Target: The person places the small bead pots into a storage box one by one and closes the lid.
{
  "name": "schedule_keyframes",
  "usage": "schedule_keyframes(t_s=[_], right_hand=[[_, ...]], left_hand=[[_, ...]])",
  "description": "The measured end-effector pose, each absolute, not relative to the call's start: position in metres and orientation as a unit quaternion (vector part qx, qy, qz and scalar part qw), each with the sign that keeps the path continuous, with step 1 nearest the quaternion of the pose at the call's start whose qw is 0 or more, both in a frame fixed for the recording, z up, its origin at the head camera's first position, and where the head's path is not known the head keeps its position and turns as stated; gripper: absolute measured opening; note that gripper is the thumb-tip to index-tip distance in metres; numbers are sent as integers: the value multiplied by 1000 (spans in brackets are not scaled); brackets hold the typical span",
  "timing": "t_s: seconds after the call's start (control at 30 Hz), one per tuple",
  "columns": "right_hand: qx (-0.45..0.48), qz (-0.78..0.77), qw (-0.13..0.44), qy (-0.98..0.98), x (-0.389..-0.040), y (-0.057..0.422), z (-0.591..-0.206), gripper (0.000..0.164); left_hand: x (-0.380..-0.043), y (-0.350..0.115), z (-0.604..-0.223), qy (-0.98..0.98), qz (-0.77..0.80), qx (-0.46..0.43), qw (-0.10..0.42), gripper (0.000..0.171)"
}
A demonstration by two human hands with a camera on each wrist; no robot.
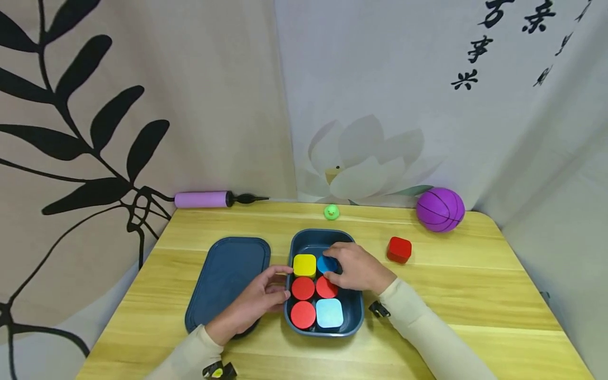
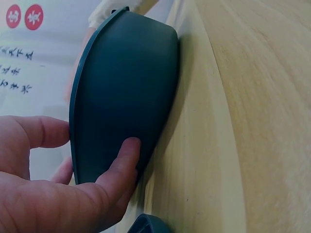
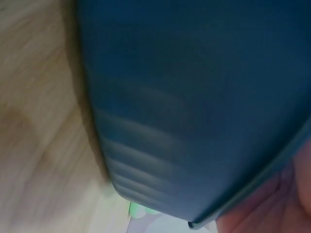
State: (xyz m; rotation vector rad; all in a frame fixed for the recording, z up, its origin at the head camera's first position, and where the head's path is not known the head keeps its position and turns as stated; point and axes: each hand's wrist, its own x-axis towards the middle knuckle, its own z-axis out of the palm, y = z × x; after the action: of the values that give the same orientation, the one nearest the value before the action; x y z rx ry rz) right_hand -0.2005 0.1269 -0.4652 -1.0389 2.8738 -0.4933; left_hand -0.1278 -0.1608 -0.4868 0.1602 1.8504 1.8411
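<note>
A dark blue box [image 1: 353,311] holds a yellow square block [image 1: 304,264], several red round blocks [image 1: 303,314], a light blue square block [image 1: 329,313] and a blue round block [image 1: 325,264]. My right hand [image 1: 357,267] reaches in over the right rim and pinches the blue round block between thumb and fingers. Against the left side of the box rests my left hand [image 1: 258,296]; in the left wrist view its thumb lies on the outer wall [image 2: 124,87] and a finger touches the rim. The right wrist view shows mostly the box's outer wall [image 3: 160,97], hiding the fingertips.
Left of the box lies a dark blue lid [image 1: 230,274], partly under my left forearm and hand. A red block [image 1: 399,249] sits to the right. Toward the back are a purple ball [image 1: 440,210], a small green toy [image 1: 331,212] and a purple hand pump [image 1: 201,199].
</note>
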Motion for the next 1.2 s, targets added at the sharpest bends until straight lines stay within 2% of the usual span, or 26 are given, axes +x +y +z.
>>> schedule_keyframes(t_s=[0.23,0.83,1.2], right_hand=[[-334,-183,22,924,-201,127,-465,49],[-309,-323,-25,894,-194,144,-456,42],[-268,-356,-77,892,-197,173,-446,36]], left_hand=[[-129,-161,-487,686,676,58,263,56],[-128,-159,-485,686,680,57,253,54],[-126,-156,-488,700,673,60,232,56]])
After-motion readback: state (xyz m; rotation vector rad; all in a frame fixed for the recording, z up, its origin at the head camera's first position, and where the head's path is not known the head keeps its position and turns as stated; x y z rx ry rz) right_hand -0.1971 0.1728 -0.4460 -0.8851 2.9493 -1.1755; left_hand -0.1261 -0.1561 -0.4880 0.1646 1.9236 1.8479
